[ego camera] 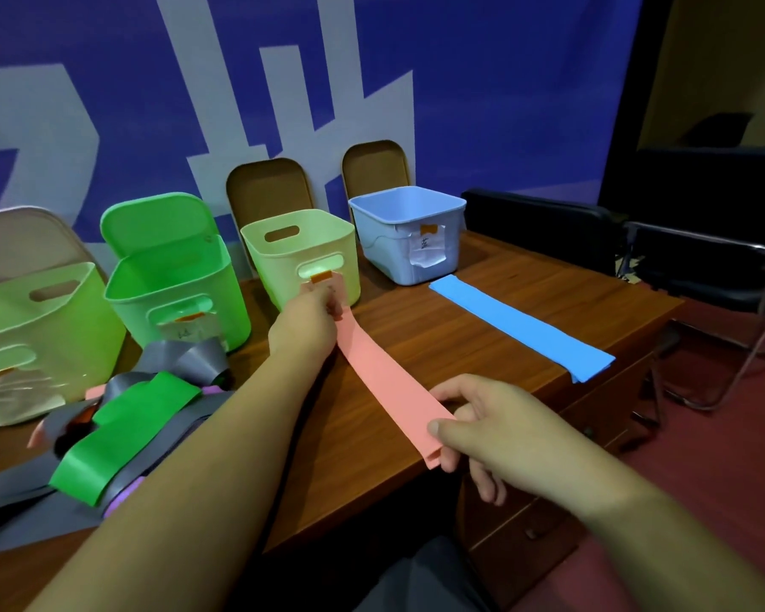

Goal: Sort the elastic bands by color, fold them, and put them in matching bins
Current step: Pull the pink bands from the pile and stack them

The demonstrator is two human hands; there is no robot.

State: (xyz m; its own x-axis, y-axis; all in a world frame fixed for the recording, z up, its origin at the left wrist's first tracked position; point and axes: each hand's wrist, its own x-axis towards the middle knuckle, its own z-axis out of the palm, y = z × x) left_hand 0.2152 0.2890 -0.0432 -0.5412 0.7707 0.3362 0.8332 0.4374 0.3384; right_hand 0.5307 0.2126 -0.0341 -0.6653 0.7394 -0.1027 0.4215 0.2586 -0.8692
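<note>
A pink elastic band is stretched flat over the wooden table. My left hand pinches its far end in front of the pale yellow-green bin. My right hand pinches its near end at the table's front edge. A blue band lies flat in front of the light blue bin. At the left, a green band lies on a heap of grey bands, with purple bits showing beneath.
Two green bins stand at the left along the back. Chair backs rise behind the bins. Black chairs stand to the right of the table, whose right edge drops to a red floor.
</note>
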